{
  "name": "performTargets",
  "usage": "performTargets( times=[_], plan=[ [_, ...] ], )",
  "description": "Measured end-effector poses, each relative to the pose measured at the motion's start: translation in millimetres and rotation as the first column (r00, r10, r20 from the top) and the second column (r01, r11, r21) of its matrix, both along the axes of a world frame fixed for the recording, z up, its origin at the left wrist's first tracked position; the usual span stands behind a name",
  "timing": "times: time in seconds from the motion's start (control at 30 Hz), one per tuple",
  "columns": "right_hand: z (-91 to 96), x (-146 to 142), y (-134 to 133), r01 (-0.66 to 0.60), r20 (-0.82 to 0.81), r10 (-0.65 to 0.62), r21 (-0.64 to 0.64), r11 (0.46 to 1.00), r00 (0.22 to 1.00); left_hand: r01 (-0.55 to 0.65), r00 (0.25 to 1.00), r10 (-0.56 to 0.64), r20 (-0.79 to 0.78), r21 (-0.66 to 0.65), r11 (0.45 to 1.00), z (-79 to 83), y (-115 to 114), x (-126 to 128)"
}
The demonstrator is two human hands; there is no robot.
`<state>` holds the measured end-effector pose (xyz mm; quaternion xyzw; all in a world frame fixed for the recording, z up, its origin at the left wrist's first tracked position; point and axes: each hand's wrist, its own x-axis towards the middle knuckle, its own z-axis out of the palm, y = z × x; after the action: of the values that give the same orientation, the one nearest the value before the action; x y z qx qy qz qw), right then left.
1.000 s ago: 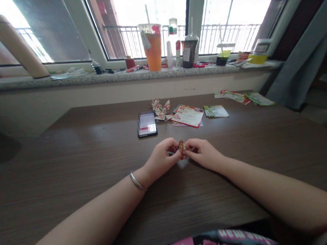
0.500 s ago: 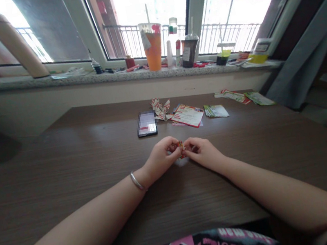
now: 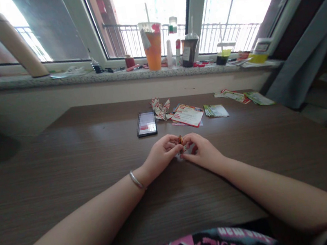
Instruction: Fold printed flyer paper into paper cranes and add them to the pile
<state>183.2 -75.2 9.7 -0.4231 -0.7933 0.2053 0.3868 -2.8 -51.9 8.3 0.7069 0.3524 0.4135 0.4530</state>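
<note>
A small piece of folded paper [image 3: 180, 140], red, yellow and white, stands between my fingertips above the table. My left hand [image 3: 165, 149] is closed on its left side, thumb nearest me. On the other side my right hand [image 3: 200, 149] touches the paper with curled fingers, its thumb lower and apart from the forefinger. Much of the paper is hidden by the fingers. Beyond my hands lie several folded paper figures [image 3: 160, 109] with red and white stripes. Beside them is a phone [image 3: 146, 124] with a blurred screen.
Printed leaflets [image 3: 189, 115] lie behind my hands, with a stack of green-edged cards [image 3: 216, 110] to their right. More paper strips [image 3: 235, 96] are at the table's far right. On the windowsill stand an orange drink cup [image 3: 153, 49], a dark drink cup [image 3: 189, 51] and a tall beige flask [image 3: 12, 43].
The folded paper has turned more upright between my fingers. My right hand has shifted slightly, with its fingers higher and its thumb lower and further apart.
</note>
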Motion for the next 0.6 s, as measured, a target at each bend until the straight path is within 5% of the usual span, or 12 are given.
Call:
performTargets(
  times=[0.23,0.6],
  plan=[
    [1.1,0.3,1.8,-0.034,-0.12,0.035,0.007,0.999,0.992,0.01,0.998,-0.01,0.055,-0.007,1.0,-1.7,1.4,0.8],
    [2.2,1.6,3.6,0.056,-0.146,-0.051,0.027,0.998,0.988,-0.047,0.999,0.047,0.003,0.158,0.986,1.5,-2.9,2.9]
  ],
)
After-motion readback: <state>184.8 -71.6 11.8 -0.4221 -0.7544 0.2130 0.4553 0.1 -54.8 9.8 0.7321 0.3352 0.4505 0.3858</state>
